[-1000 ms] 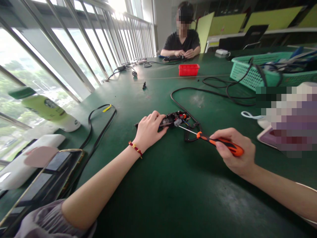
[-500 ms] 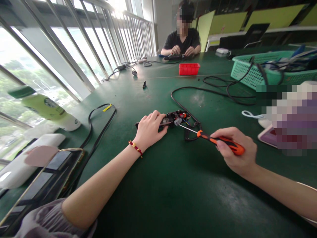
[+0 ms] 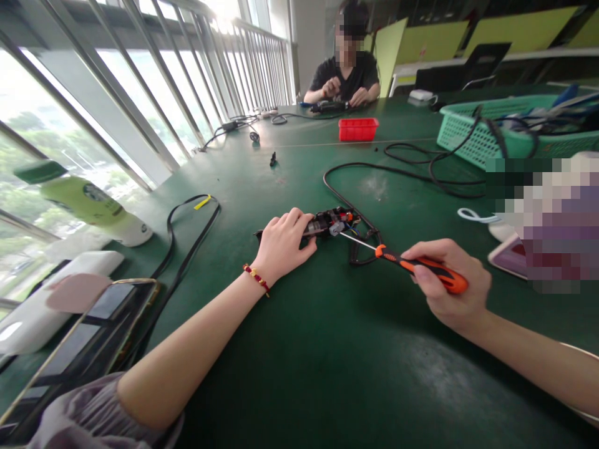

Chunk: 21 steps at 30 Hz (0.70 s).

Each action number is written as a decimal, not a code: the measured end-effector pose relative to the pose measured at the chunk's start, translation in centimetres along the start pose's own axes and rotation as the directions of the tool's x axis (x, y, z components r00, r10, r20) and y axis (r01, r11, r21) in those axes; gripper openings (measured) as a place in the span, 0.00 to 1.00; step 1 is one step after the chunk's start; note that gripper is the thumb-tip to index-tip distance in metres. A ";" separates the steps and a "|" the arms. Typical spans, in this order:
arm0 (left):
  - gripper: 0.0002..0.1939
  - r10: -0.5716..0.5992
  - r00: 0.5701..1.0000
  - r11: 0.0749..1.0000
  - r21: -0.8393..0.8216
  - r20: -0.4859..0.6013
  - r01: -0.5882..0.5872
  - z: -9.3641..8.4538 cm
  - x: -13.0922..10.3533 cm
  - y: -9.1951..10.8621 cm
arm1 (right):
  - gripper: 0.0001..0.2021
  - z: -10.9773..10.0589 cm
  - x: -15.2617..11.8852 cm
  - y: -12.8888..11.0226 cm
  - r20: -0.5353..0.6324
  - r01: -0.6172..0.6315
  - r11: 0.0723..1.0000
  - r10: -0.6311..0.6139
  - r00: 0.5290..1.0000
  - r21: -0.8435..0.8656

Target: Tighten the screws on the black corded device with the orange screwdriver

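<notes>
My left hand is closed over a black corded device lying on the green table. At its right end the insides show, with coloured wires and a small grey block. The rest of the body is mostly hidden under my fingers. My right hand grips the orange and black handle of a screwdriver. Its thin metal shaft points left, with the tip at or very near the grey block; whether they touch I cannot tell. A black cord runs from the device's right end.
A green basket of cables stands at the right, with a red bin at the back. Across the table a person handles a dark device. Phone, bottle and a black strap lie left. A small black part lies ahead.
My right hand and the screwdriver have shifted slightly to the right. My left hand stays on the device. Across the table, the person has raised one hand a little.
</notes>
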<state>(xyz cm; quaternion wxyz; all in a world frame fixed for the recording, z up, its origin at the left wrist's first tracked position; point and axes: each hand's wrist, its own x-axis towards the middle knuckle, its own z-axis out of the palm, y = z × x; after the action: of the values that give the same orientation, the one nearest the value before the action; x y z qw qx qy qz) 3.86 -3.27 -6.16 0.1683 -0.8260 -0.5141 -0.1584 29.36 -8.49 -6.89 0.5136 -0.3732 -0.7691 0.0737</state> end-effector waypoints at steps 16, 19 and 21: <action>0.19 -0.003 1.000 1.000 -0.002 0.024 0.003 -0.2 0.0 0.1 | 0.18 1.1 -0.2 1.1 -0.179 -0.037 0.977 0.076 0.981 0.209; 0.19 -0.007 1.000 1.000 0.008 0.018 0.006 -0.1 0.0 0.1 | 0.18 1.1 -0.2 1.3 -0.165 -0.035 0.976 0.072 0.984 0.216; 0.19 -0.005 1.000 1.000 0.012 0.020 0.005 -0.1 0.0 0.0 | 0.15 1.0 -0.1 1.3 -0.109 -0.047 0.972 0.074 0.991 0.231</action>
<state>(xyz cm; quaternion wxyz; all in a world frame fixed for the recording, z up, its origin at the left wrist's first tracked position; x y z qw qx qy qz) 3.88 -3.33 -6.12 0.1676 -0.8252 -0.5188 -0.1477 29.15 -7.41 -8.08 0.5946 -0.3388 -0.7125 0.1551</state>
